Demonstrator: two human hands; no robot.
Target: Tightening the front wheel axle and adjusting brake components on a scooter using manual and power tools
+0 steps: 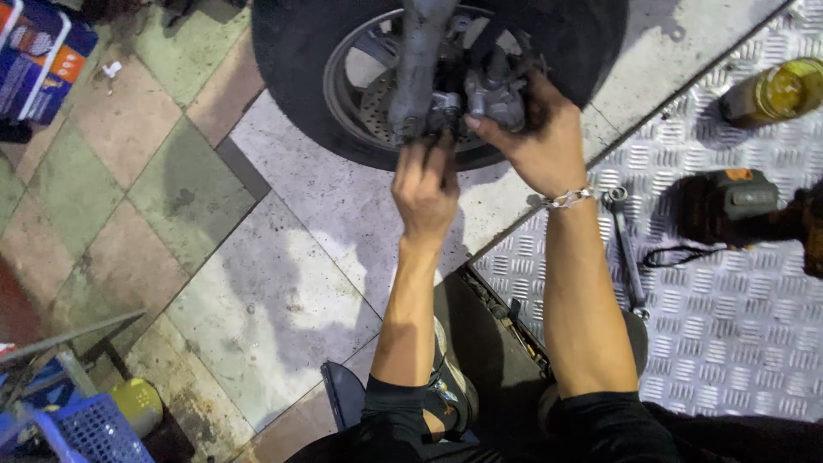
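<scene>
A motorbike wheel [343,94] with a black tyre and silver spoked rim stands at the top centre. A grey fork leg [417,60] runs down to its hub. My right hand [540,137], a chain bracelet on its wrist, grips the grey brake caliper [495,96] beside the brake disc. My left hand [424,184] reaches up under the fork's lower end, fingers pinched on a small part or tool there; what it holds is hidden by the fingers.
A long wrench [627,257] and a dark power tool [724,206] lie on the metal tread plate [737,343] at right. A bottle of yellow liquid [776,93] lies top right. A blue basket [86,433] stands bottom left, boxes [34,60] top left.
</scene>
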